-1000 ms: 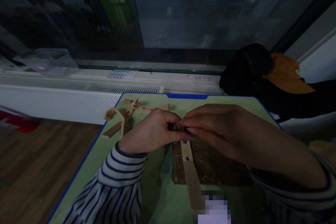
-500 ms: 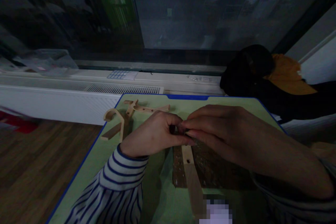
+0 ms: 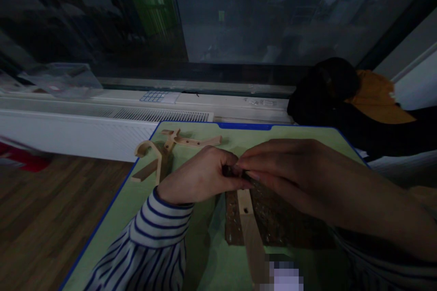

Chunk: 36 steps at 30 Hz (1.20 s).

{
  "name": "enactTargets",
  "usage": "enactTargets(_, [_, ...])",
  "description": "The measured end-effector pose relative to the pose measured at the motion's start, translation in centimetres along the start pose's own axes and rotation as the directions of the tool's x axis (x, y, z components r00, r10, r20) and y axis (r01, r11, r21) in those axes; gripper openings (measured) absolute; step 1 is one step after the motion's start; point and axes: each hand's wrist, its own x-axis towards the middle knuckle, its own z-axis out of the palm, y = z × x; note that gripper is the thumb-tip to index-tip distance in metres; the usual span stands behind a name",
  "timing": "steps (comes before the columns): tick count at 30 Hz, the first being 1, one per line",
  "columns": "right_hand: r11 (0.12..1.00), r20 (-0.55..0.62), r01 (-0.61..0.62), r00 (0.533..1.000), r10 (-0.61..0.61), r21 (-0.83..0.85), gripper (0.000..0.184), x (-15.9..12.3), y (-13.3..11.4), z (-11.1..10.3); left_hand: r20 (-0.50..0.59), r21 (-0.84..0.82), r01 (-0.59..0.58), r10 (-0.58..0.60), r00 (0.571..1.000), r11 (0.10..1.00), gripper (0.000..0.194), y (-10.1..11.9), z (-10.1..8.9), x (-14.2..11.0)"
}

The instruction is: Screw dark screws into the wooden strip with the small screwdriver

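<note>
Both hands meet over the far end of a light wooden piece with a drilled hole (image 3: 251, 236), which lies partly across a dark brown board (image 3: 234, 229). My left hand (image 3: 201, 175) is closed, its thumb and fingers curled at that end of the wood. From the other side, my right hand (image 3: 290, 170) pinches with its fingertips close to the left thumb. What sits between the fingertips is hidden and too dark to name. Several other wooden parts lie behind my left hand, among them a hook-shaped piece (image 3: 159, 163) and a bar with holes (image 3: 194, 141).
The pale green table (image 3: 201, 245) has a blue edge and stands against a radiator (image 3: 75, 132) and a windowsill. A clear plastic box (image 3: 68, 82) sits on the sill at left. Dark clothing and an orange cap (image 3: 373, 95) lie at the right.
The right fingertips shift very slightly against the left hand. Otherwise both hands and the wooden piece stay in nearly the same place.
</note>
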Motion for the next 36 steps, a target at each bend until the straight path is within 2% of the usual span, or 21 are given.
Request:
enactTargets(10, [0.996,0.007,-0.051,0.999,0.052,-0.070,0.015,0.2,-0.2,0.3,0.091,-0.021,0.000,0.002,0.996,1.000,0.021,0.2,-0.3,-0.3])
enactTargets(16, [0.997,0.006,-0.063,0.998,0.063,-0.044,0.018,0.4,-0.1,0.5,0.032,0.022,0.020,-0.020,0.999,1.000,0.022,0.7,-0.3,-0.2])
enactTargets(21, [0.998,-0.030,-0.059,0.998,0.059,-0.012,0.013,0.4,0.2,0.5,-0.014,0.103,-0.023,0.025,1.000,0.994,0.024,0.5,-0.3,0.0])
enactTargets(28, [1.000,-0.001,-0.006,1.000,0.006,0.018,0.020,0.2,-0.1,0.1,-0.006,0.070,-0.078,0.079,0.997,0.994,0.022,-0.2,-0.2,0.1])
enactTargets(33, [0.999,0.045,-0.037,0.998,0.039,-0.038,0.016,0.2,-0.1,0.3,0.013,0.018,-0.079,0.079,0.997,0.997,0.019,-0.3,-0.1,0.0])
enactTargets(36, [0.995,0.035,-0.051,0.998,0.054,-0.087,0.018,0.0,0.1,0.3,0.029,-0.003,-0.075,0.075,0.997,0.997,0.016,-0.2,0.0,0.0])
